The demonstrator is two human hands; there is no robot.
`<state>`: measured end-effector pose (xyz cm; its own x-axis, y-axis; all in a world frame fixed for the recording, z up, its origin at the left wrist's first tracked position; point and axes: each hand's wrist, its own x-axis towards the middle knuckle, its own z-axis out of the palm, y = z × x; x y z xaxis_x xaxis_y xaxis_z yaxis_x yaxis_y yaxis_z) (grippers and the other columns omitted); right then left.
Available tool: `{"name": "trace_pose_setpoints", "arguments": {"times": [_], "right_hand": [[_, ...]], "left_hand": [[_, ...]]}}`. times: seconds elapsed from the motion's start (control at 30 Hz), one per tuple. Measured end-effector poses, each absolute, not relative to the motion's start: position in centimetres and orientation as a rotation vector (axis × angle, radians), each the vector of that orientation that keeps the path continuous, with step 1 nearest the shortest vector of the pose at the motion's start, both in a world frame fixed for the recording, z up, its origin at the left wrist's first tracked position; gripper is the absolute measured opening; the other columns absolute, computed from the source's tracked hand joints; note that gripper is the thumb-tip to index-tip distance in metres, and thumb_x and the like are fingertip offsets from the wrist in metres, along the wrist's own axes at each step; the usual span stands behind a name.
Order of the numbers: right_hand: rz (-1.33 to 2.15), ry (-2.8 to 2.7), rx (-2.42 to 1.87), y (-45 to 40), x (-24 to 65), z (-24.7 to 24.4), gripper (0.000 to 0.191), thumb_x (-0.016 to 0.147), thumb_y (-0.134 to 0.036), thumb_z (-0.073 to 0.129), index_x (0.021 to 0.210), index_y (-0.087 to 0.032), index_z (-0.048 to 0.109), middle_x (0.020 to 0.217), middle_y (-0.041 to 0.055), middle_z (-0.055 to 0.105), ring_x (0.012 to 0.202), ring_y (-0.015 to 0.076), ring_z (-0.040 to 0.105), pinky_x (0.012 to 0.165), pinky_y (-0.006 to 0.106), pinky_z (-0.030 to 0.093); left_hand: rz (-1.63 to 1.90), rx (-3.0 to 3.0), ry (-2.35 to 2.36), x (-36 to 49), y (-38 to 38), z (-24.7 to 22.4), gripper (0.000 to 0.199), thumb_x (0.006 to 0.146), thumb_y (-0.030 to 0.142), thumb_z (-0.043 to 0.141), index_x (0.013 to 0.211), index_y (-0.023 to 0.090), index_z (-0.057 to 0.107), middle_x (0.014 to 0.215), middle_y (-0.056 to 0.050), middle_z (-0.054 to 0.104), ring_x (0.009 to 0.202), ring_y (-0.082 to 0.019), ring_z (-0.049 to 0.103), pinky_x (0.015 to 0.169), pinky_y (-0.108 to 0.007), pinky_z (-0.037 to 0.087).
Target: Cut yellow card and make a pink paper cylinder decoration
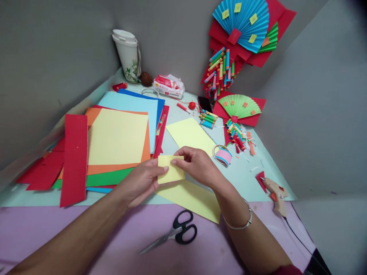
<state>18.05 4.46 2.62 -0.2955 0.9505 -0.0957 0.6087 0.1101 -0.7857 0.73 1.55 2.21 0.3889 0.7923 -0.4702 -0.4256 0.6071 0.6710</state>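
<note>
A small folded piece of yellow paper [169, 173] is held up between both hands, above the table's near middle. My left hand [145, 177] pinches its left side, thumb on top. My right hand [197, 164] grips the upper right part with thumb and fingers. Beneath the hands lies a yellow sheet [195, 198], and another yellow sheet [192, 133] rests just beyond them. Black-handled scissors [174, 233] lie on the purple surface [114, 236] nearer to me, blades pointing left.
Coloured paper sheets [117, 137] are stacked at left, with a red strip [74, 160] on top. A glue gun [275, 194] lies at right. Tape [223, 156], small paper rolls [208, 119], wipes [169, 86] and a white cup [127, 55] stand farther back. Paper fans [242, 23] hang behind.
</note>
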Motion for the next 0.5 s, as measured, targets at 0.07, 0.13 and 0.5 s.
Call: {"name": "trace_pose_setpoints", "arguments": {"times": [0.07,0.13,0.5], "right_hand": [[0.979,-1.96,-1.513,4.3,18.0,2.7,0.017,0.083,-0.038,0.065,0.091,-0.023,0.068,0.066,-0.0052,0.054,0.059,0.0106,0.049,0.054,0.023,0.035],[0.882,-1.958,-1.486,4.2,18.0,2.8,0.02,0.082,-0.036,0.066,0.097,-0.024,0.066,0.074,-0.0044,0.057,0.063,0.0107,0.052,0.059,0.023,0.039],[1.029,-1.72,-1.493,3.0,19.2,1.9,0.03,0.079,-0.038,0.069,0.102,-0.022,0.059,0.08,-0.0016,0.063,0.066,0.0124,0.055,0.062,0.025,0.044]], "left_hand": [[0.821,0.496,0.867,0.8,1.5,2.3,0.027,0.078,0.003,0.062,0.101,0.014,0.072,0.095,-0.013,0.077,0.094,-0.028,0.072,0.08,-0.037,0.06],[0.831,0.502,0.875,0.7,1.6,2.2,0.023,0.08,0.005,0.062,0.099,0.014,0.072,0.093,-0.013,0.077,0.092,-0.028,0.073,0.079,-0.036,0.06],[0.928,0.459,0.865,0.6,1.9,1.8,0.025,0.078,0.007,0.066,0.103,0.01,0.071,0.097,-0.014,0.077,0.096,-0.029,0.072,0.085,-0.037,0.06]]}}
